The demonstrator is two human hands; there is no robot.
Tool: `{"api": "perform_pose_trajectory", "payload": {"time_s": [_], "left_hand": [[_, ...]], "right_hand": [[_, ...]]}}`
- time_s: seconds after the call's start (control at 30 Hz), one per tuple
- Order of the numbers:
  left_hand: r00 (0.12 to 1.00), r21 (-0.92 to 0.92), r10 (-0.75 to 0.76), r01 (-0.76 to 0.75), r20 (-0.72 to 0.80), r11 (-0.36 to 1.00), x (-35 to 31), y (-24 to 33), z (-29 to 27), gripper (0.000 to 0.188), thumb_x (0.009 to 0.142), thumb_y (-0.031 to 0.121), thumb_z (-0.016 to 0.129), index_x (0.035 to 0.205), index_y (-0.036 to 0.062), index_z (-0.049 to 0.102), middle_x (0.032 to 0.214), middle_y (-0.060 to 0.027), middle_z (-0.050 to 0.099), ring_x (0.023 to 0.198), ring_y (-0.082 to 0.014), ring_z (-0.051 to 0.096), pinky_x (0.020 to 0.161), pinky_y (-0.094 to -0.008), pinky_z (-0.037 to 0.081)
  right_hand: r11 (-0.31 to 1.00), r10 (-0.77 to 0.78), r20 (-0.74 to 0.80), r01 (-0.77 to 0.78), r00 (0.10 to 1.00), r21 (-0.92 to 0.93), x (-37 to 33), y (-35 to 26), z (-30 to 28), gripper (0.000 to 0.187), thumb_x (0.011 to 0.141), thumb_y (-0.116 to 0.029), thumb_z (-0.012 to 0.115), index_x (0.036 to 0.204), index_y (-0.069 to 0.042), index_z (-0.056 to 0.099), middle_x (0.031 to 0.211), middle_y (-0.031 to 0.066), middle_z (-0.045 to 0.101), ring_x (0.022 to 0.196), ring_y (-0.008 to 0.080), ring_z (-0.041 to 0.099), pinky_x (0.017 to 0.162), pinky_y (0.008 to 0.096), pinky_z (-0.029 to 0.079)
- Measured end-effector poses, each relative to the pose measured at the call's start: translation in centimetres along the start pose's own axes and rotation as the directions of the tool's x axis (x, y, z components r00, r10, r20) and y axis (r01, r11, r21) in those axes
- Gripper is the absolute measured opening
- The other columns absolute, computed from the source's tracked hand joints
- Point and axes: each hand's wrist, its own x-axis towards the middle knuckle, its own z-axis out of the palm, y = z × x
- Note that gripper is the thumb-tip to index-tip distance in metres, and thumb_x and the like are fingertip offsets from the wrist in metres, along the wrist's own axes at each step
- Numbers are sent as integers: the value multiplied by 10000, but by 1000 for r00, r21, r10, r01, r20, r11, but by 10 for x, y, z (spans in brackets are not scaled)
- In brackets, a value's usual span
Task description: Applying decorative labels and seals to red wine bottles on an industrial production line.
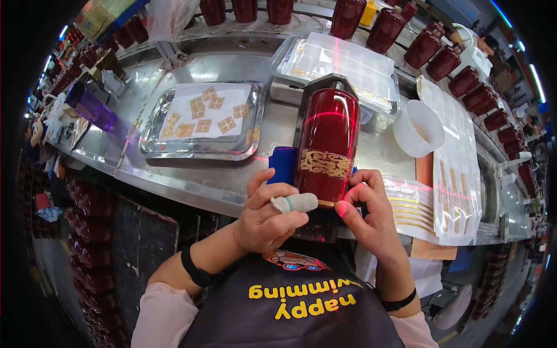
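Observation:
A glossy dark red bottle (328,127) with a gold scroll band lies tilted in a dark holder (329,80), its base toward me. A thin gold line (326,203) runs along the base edge. My right hand (371,209) is closed at the right of the base, thumb and curled fingers against the bottle. My left hand (270,211) is beside the base on the left, its fingers curled and closed. A white cloth finger cover (296,202) sits on one of its fingers, close to the base. Whatever lies between the left fingertips is hidden.
On the left, a metal tray (154,148) bears white paper with gold square decals. Behind the bottle stands another tray (396,87) with decal sheets. Right are a white plastic tub (418,129) and gold-strip sheets (458,174). Red bottles (387,28) line the far side; a purple cup (91,107) lies left.

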Motion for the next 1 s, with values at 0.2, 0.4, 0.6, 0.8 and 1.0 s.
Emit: {"api": "perform_pose_trajectory", "payload": {"time_s": [0.2, 0.4, 0.6, 0.8, 1.0], "left_hand": [[991, 36, 126, -128, 52, 991, 7, -7, -6, 225, 773, 97, 687, 957, 167, 579, 979, -18, 670, 982, -219, 578, 998, -488, 361], [940, 82, 320, -331, 119, 940, 22, -18, -8, 237, 729, 111, 693, 929, 183, 588, 1020, 1, 664, 986, -197, 552, 904, -408, 417], [892, 114, 418, -440, 171, 891, 33, -24, -11, 243, 675, 131, 690, 883, 197, 584, 1079, 2, 646, 996, -181, 522, 804, -320, 432], [865, 138, 460, -490, 199, 861, 39, -22, -10, 232, 658, 149, 677, 861, 208, 582, 1064, 22, 645, 982, -170, 509, 740, -296, 404], [838, 147, 482, -527, 257, 837, 45, -18, -9, 187, 663, 210, 661, 833, 220, 583, 1007, 53, 654, 988, -162, 462, 735, -300, 360]], "right_hand": [[997, 22, 125, -31, 992, 76, 2, 3, -14, 165, 896, -184, 644, 854, -31, 597, 1047, 114, 463, 1043, 280, 434, 936, 359, 355], [995, 62, 224, -77, 973, 59, 2, 6, -23, 184, 904, -200, 636, 832, -36, 593, 1068, 125, 465, 1061, 280, 420, 959, 364, 329], [998, 23, 202, -36, 979, 59, 1, 9, -26, 219, 866, -223, 683, 814, -36, 582, 1042, 113, 462, 1044, 278, 424, 945, 367, 340], [999, 10, 207, -21, 978, 50, -1, 14, -28, 211, 856, -217, 691, 816, -39, 583, 1023, 100, 459, 1030, 273, 430, 938, 361, 345], [999, -4, 193, -6, 981, 51, -3, 17, -28, 206, 853, -214, 692, 815, -43, 584, 1023, 95, 466, 1028, 271, 431, 937, 361, 345]]}}
